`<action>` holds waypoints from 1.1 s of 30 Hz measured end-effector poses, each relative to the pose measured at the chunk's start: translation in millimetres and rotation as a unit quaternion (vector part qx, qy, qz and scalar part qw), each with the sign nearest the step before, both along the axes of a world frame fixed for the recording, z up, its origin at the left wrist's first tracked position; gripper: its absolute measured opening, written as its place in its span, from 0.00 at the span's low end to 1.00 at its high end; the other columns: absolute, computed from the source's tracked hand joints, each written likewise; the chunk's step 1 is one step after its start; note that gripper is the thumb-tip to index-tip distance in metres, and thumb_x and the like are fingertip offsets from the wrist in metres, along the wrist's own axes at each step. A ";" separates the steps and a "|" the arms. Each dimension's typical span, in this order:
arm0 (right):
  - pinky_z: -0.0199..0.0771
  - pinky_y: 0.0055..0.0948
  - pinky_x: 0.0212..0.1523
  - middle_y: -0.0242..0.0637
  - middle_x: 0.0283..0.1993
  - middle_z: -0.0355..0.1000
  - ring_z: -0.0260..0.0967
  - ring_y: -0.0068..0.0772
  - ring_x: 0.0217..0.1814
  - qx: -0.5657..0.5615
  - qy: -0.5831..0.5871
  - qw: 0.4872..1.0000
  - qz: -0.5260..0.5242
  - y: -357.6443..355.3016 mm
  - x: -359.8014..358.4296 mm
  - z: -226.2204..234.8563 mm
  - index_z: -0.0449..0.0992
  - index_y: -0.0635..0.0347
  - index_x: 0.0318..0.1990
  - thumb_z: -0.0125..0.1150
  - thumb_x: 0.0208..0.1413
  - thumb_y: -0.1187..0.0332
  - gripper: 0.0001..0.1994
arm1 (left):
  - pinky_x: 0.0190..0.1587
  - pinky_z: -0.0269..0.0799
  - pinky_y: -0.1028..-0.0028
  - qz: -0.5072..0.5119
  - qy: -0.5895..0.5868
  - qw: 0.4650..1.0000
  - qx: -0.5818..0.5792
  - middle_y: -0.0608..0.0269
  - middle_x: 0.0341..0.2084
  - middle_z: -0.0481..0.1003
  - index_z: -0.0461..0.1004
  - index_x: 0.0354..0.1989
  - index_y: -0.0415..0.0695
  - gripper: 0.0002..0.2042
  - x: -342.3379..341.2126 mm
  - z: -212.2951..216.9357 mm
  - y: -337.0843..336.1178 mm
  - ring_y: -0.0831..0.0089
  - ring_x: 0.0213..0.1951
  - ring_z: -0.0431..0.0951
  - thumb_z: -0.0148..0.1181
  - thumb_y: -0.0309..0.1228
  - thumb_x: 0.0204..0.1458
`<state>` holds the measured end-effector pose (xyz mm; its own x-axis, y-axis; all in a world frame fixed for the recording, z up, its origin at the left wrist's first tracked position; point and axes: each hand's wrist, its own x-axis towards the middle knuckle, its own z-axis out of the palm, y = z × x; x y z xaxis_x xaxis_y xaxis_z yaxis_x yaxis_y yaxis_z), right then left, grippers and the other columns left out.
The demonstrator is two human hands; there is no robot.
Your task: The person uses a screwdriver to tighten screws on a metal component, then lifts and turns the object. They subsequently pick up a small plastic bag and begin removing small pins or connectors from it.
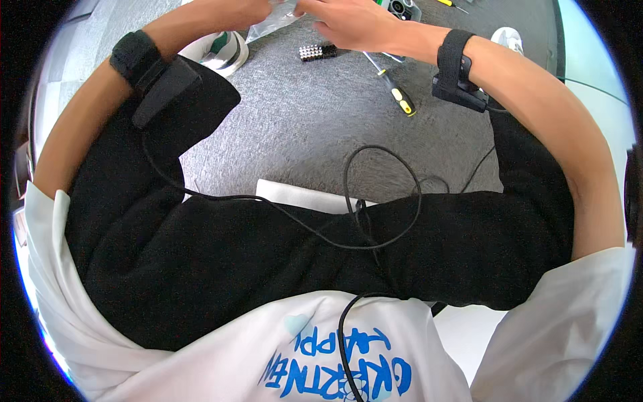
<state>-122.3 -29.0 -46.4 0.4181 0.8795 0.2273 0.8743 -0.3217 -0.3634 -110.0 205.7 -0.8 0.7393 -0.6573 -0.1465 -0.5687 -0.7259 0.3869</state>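
At the top edge of the head view, my left hand (pixel 241 12) and my right hand (pixel 355 23) come close together over the floor. Between them hangs a clear plastic bag (pixel 273 25), partly cut off by the picture's edge. The fingers of both hands are closed at the bag, pinching it from either side. Just below my right hand lies a black holder with rows of silver bits (pixel 316 52). A screwdriver with a yellow and black handle (pixel 398 97) rests nearer to me, its shaft pointing away.
Beyond my right hand sits a green and black device with round parts (pixel 403 9); a smaller yellow-handled tool (pixel 453 5) lies right of it. My shoes (pixel 228 55) stand on the grey floor (pixel 288 127). A black cable (pixel 348 167) loops across my lap from the wrist straps.
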 end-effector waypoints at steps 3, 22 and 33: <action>0.74 0.45 0.53 0.52 0.48 0.69 0.72 0.55 0.54 0.025 0.022 0.997 -0.063 -3.5 -1.2 2.3 0.72 0.65 0.47 0.55 0.58 0.73 0.10 | 0.50 0.75 0.56 0.001 -0.004 1.000 -0.001 0.44 0.39 0.81 0.82 0.42 0.39 0.14 2.9 -0.8 -2.1 0.46 0.47 0.80 0.53 0.22 0.50; 0.79 0.48 0.49 0.44 0.50 0.76 0.77 0.51 0.53 -0.177 0.099 0.975 -0.088 -8.0 -22.4 -13.0 0.77 0.60 0.43 0.57 0.59 0.73 0.07 | 0.43 0.79 0.59 0.035 0.064 0.996 0.052 0.49 0.33 0.83 0.85 0.38 0.43 0.11 3.2 8.4 -5.1 0.52 0.38 0.84 0.60 0.27 0.48; 0.79 0.49 0.45 0.48 0.46 0.75 0.77 0.53 0.51 -0.202 0.080 0.975 -0.045 -7.2 -18.5 -27.7 0.77 0.62 0.41 0.62 0.53 0.75 0.08 | 0.44 0.78 0.59 0.027 0.097 0.993 0.056 0.47 0.35 0.83 0.85 0.39 0.40 0.11 1.1 15.5 -9.2 0.51 0.40 0.84 0.63 0.31 0.51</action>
